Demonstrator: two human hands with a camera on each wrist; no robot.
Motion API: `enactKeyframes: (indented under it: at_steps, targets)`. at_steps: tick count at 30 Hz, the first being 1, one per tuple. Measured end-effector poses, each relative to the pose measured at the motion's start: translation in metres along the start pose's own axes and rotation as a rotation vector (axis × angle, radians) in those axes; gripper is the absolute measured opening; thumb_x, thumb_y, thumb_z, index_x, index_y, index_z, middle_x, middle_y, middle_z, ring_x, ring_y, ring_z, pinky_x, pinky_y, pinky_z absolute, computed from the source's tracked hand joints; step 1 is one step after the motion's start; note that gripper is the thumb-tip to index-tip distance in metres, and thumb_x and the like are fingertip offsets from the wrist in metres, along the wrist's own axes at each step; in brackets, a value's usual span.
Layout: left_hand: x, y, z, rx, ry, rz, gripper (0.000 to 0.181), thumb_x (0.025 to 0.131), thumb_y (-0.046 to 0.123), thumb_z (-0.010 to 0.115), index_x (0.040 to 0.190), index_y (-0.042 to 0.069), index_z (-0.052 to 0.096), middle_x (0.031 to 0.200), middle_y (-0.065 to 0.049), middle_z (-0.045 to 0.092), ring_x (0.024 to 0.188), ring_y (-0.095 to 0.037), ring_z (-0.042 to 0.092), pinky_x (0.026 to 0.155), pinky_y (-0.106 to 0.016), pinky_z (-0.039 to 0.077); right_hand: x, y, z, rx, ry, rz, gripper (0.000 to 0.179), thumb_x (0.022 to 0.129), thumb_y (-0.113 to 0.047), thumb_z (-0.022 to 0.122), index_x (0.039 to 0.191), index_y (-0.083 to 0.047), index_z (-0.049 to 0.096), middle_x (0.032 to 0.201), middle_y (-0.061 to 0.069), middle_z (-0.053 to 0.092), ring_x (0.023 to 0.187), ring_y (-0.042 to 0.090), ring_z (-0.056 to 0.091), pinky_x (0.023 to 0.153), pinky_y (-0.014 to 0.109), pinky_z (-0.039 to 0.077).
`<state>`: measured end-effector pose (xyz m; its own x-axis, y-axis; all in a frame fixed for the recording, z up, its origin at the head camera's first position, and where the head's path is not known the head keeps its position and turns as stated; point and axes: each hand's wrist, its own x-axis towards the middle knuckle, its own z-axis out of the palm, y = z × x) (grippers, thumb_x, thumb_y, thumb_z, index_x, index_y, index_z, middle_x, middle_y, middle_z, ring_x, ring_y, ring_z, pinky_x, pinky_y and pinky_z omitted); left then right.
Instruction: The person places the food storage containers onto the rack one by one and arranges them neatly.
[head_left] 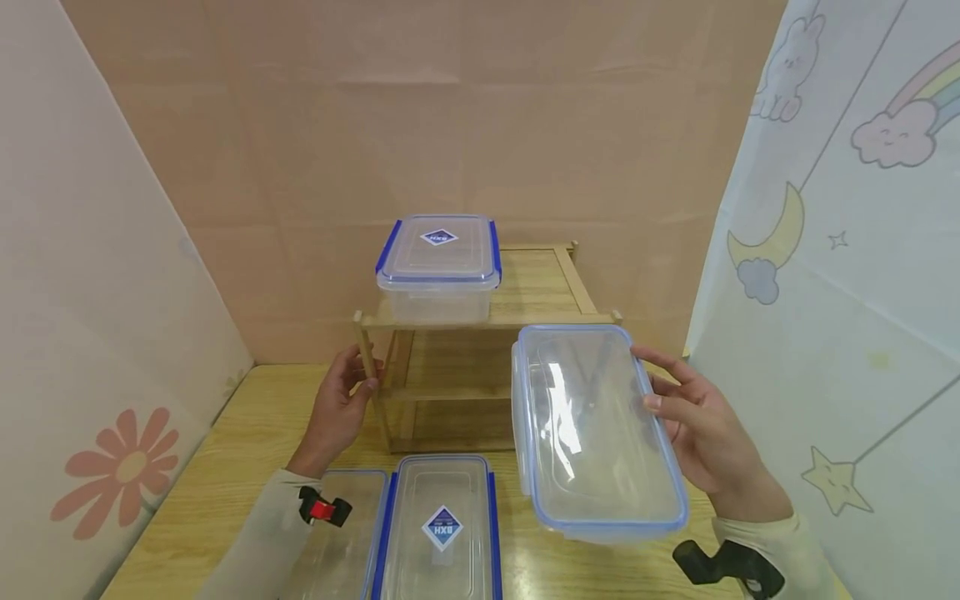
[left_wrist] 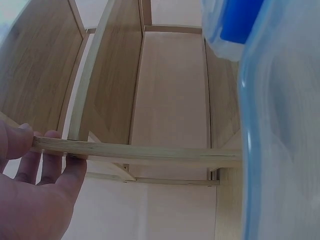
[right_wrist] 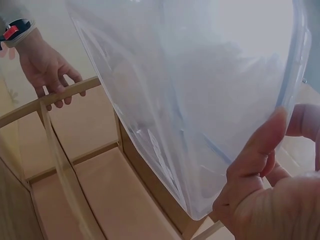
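My right hand [head_left: 701, 429] grips the right edge of a clear plastic food container [head_left: 592, 433] with a light blue rim, tilted up in front of the wooden shelf rack [head_left: 540, 279]. Thumb on one side and fingers behind, the right hand [right_wrist: 267, 182] pinches the container [right_wrist: 200, 75] in the right wrist view. At the rack's front left post, my left hand [head_left: 341, 408] holds the wood between thumb and fingers. In the left wrist view this post [left_wrist: 150, 151] runs across the picture, with the left hand [left_wrist: 40, 195] around its end.
On the rack's top shelf stands a lidded container [head_left: 442, 258] with blue clips. Another labelled container [head_left: 442, 533] lies on the table in front, beside a blue-rimmed one [head_left: 345, 533] partly behind my left forearm. Walls of paper and printed cloth [head_left: 862, 250] enclose the table.
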<state>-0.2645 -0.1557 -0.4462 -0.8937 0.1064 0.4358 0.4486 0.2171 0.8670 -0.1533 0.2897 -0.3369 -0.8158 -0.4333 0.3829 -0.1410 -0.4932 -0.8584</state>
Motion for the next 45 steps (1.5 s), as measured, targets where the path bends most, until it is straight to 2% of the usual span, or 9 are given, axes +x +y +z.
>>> enactKeyframes:
  at_steps: [5, 10, 15, 19, 27, 31, 38, 45]
  targets:
    - [0.0, 0.001, -0.001, 0.01, -0.001, 0.02, 0.05, 0.102, 0.01, 0.054, 0.145, 0.03, 0.04, 0.126, -0.017, 0.056, 0.12, -0.031, 0.059, 0.092, -0.017, 0.05, 0.009, -0.009, 0.004, 0.003, -0.016, -0.018, 0.055, 0.098, 0.014, 0.026, 0.147, -0.008, 0.038, 0.121, 0.01, 0.06, 0.103, 0.021, 0.067, 0.081, 0.034, 0.059]
    - [0.0, 0.0, -0.001, 0.015, -0.003, 0.035, 0.05, 0.102, 0.009, 0.054, 0.146, 0.029, 0.04, 0.125, -0.019, 0.056, 0.119, -0.033, 0.059, 0.091, -0.019, 0.051, 0.019, -0.018, 0.007, 0.014, 0.006, -0.032, 0.054, 0.098, 0.013, 0.027, 0.146, -0.007, 0.04, 0.118, 0.01, 0.064, 0.098, 0.021, 0.07, 0.077, 0.033, 0.06]
    - [0.0, -0.001, 0.0, 0.012, -0.013, 0.033, 0.052, 0.102, 0.007, 0.053, 0.147, 0.028, 0.039, 0.127, -0.019, 0.055, 0.122, -0.034, 0.058, 0.094, -0.021, 0.051, 0.03, -0.024, 0.004, 0.077, -0.026, -0.042, 0.051, 0.099, 0.012, 0.026, 0.145, -0.007, 0.039, 0.12, 0.014, 0.064, 0.098, 0.025, 0.071, 0.078, 0.037, 0.06]
    - [0.0, -0.001, 0.0, 0.014, -0.017, 0.031, 0.05, 0.102, 0.009, 0.053, 0.146, 0.028, 0.039, 0.125, -0.018, 0.056, 0.121, -0.033, 0.059, 0.092, -0.023, 0.052, 0.04, -0.029, 0.0, 0.076, -0.028, -0.042, 0.05, 0.1, 0.01, 0.027, 0.146, -0.008, 0.039, 0.121, 0.014, 0.064, 0.099, 0.025, 0.07, 0.078, 0.037, 0.06]
    - [0.0, -0.003, 0.0, -0.008, -0.019, 0.053, 0.054, 0.102, 0.004, 0.052, 0.148, 0.028, 0.038, 0.127, -0.018, 0.056, 0.122, -0.035, 0.057, 0.094, -0.021, 0.051, 0.062, -0.039, -0.003, 0.03, 0.04, -0.031, 0.046, 0.102, 0.006, 0.032, 0.143, -0.009, 0.043, 0.119, 0.01, 0.064, 0.096, 0.021, 0.069, 0.076, 0.033, 0.061]
    - [0.0, -0.002, 0.0, 0.001, -0.016, 0.038, 0.055, 0.102, 0.005, 0.052, 0.148, 0.031, 0.038, 0.127, -0.016, 0.056, 0.123, -0.032, 0.057, 0.094, -0.021, 0.051, 0.073, -0.044, -0.005, -0.006, 0.085, -0.022, 0.043, 0.102, 0.004, 0.035, 0.142, -0.01, 0.045, 0.118, 0.007, 0.063, 0.092, 0.019, 0.068, 0.073, 0.031, 0.061]
    - [-0.005, 0.003, 0.0, 0.022, -0.002, 0.024, 0.055, 0.102, 0.005, 0.052, 0.146, 0.034, 0.039, 0.127, -0.014, 0.057, 0.123, -0.032, 0.058, 0.095, -0.024, 0.052, 0.092, -0.049, -0.014, 0.056, 0.05, -0.004, 0.039, 0.103, 0.005, 0.035, 0.138, -0.008, 0.045, 0.115, 0.009, 0.065, 0.086, 0.02, 0.07, 0.069, 0.032, 0.061]
    - [-0.01, 0.009, 0.0, 0.002, 0.005, 0.03, 0.054, 0.102, 0.002, 0.051, 0.147, 0.028, 0.039, 0.127, -0.017, 0.056, 0.122, -0.036, 0.057, 0.094, -0.02, 0.05, 0.111, -0.058, -0.018, 0.002, 0.172, 0.035, 0.036, 0.103, -0.001, 0.043, 0.138, -0.011, 0.045, 0.106, 0.006, 0.067, 0.081, 0.019, 0.069, 0.066, 0.031, 0.06]
